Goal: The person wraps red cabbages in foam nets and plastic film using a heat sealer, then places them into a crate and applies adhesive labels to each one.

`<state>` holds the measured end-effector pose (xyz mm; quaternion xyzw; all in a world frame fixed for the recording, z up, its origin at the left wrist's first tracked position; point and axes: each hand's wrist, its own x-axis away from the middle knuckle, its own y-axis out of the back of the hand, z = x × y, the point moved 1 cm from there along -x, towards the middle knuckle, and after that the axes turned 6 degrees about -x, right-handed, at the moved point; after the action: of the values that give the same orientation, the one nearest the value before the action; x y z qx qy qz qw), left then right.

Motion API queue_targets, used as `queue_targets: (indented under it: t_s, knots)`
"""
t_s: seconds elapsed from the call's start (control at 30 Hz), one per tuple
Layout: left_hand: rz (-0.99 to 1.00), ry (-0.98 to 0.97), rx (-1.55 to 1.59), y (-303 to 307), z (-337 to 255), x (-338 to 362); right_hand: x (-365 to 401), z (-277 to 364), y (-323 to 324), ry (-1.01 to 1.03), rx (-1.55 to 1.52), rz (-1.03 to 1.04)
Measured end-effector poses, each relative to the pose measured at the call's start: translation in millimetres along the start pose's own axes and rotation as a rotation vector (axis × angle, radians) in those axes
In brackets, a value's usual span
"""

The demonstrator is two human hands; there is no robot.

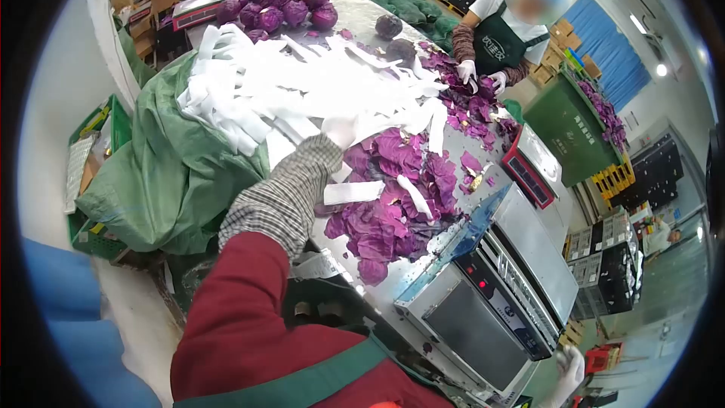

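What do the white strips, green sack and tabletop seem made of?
White strips: probably foam or soft plastic, matte; they bend limply, but glare hides their texture.
Green sack: likely woven plastic, slight sheen, judging by its creased folds.
Tabletop: apparently metal, smooth and grey, with light reflecting where bare.

Cardboard boxes (pixel 561 29) are piled near a blue curtain (pixel 612 36)

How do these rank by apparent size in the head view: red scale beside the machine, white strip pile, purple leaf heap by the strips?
1. White strip pile
2. Purple leaf heap
3. Red scale
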<state>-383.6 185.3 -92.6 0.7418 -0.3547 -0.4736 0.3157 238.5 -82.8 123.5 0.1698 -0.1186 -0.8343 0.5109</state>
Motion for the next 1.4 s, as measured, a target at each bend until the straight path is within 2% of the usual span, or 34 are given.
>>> queue_targets:
  t_s: [0.07, 0.1, 0.13, 0.17, 0.2, 0.23, 0.27, 0.3, 0.37, 0.43, 0.47, 0.5, 0.57, 0.6, 0.7, 0.73, 0.83, 0.87, 0.9, 0.93, 1.0, 1.07, 1.17, 1.2, 1.23, 1.3, 1.33, 1.37, 1.4]
  knots:
    - [-0.054, 0.0, 0.179, 68, -24, -14, -24, 14, -28, 0.083, 0.047, 0.259]
    - [-0.098, -0.018, 0.375, 102, -32, -11, -10, 54, -83, 0.249, 0.018, 0.23]
    - [-0.151, -0.042, 0.562, 125, -36, -7, -25, 61, -103, 0.233, 0.06, 0.376]
    - [-0.059, -0.109, 0.937, 116, -32, -8, -40, 65, -123, 0.22, 0.102, 0.524]
    - [-0.057, -0.35, 1.277, 155, -67, 13, -45, 80, -158, 0.362, 0.067, 0.523]
    - [-0.037, -0.416, 0.983, 162, -73, 22, -45, 99, -198, 0.503, 0.027, 0.513]
    - [-0.039, -0.517, 0.865, 172, -93, 36, -45, 115, -236, 0.575, -0.066, 0.595]
    - [0.044, -0.55, 0.863, 191, -113, 51, -41, 127, -271, 0.643, -0.158, 0.67]
    - [0.036, -0.505, 0.908, 202, -140, 67, -13, 146, -328, 0.488, -0.363, 1.003]
    - [-0.092, -0.436, 1.008, 211, -148, 72, 13, 149, -379, 0.478, -0.561, 1.209]
    - [-0.088, -0.461, 1.023, 210, -139, 72, 12, 146, -397, 0.422, -0.617, 1.264]
    - [-0.08, -0.314, 1.16, 211, -134, 73, 13, 144, -411, 0.363, -0.67, 1.316]
    - [-0.073, -0.007, 1.438, 212, -123, 73, 13, 152, -429, 0.291, -0.659, 1.315]
    - [0.09, 0.062, 1.47, 214, -112, 73, 15, 158, -437, 0.293, -0.666, 1.292]
    - [0.054, 0.081, 1.32, 198, -89, 63, 19, 167, -474, 0.269, -0.67, 1.229]
    - [-0.184, -0.059, 1.005, 199, -79, 57, 18, 169, -488, 0.24, -0.667, 1.22]
    - [-0.164, -0.018, 1.006, 185, -47, 33, 14, 169, -534, 0.234, -0.673, 1.158]
    - [-0.274, -0.024, 0.936, 179, -34, 23, 15, 172, -548, 0.226, -0.658, 1.129]
    - [-0.267, 0.022, 1.025, 174, -22, 15, 17, 174, -564, 0.217, -0.645, 1.096]
    - [-0.257, 0.066, 1.113, 169, -8, 5, 13, 170, -583, 0.313, -0.585, 1.02]
    - [-0.233, 0.159, 1.296, 165, 23, -16, 13, 176, -614, 0.282, -0.582, 0.955]
    - [-0.126, 0.236, 1.33, 167, 66, -36, 21, 193, -646, 0.333, -0.566, 0.884]
    - [-0.009, 0.331, 1.515, 156, 136, -66, 22, 216, -705, 0.266, -0.808, 0.792]
    - [0.056, 0.387, 1.606, 156, 158, -73, 33, 236, -721, 0.013, -1.127, 0.825]
    - [0.126, 0.44, 1.69, 156, 179, -80, 35, 238, -742, -0.068, -1.089, 0.817]
    - [0.121, 0.412, 1.856, 151, 218, -99, 25, 228, -788, -0.222, -1.021, 0.794]
    - [0.122, 0.401, 1.901, 153, 242, -112, 26, 223, -797, -0.073, -0.924, 1.042]
    - [0.12, 0.393, 1.95, 154, 265, -125, 37, 234, -809, -0.103, -0.766, 1.168]
    - [0.118, 0.292, 2.091, 156, 285, -142, 53, 249, -819, -0.137, -0.599, 1.289]
